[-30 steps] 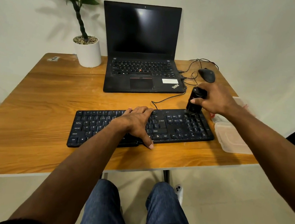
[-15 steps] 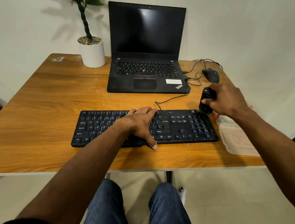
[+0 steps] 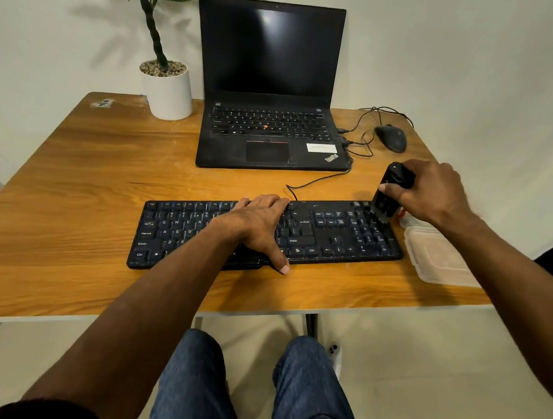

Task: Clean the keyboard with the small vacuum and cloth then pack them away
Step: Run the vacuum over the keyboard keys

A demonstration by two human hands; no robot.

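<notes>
A black keyboard [image 3: 334, 236] lies across the front of the wooden table [image 3: 64, 185]. My left hand [image 3: 259, 224] rests flat on its middle keys, thumb at the front edge. My right hand [image 3: 432, 192] grips a small black vacuum [image 3: 388, 194] upright, its nozzle on the keys at the keyboard's far right corner. I cannot make out a cloth as such; something white and red shows behind my right wrist.
A clear plastic container [image 3: 435, 258] sits right of the keyboard at the table's edge. Behind stand an open black laptop [image 3: 266, 132], a wired mouse [image 3: 390, 138] with loose cables, and a potted plant [image 3: 168, 90]. My knees are under the table's front edge.
My right hand has kept the vacuum at the keyboard's far right end, shifting slightly along the top keys. My left hand stays on the keys. The view has shifted a little.
</notes>
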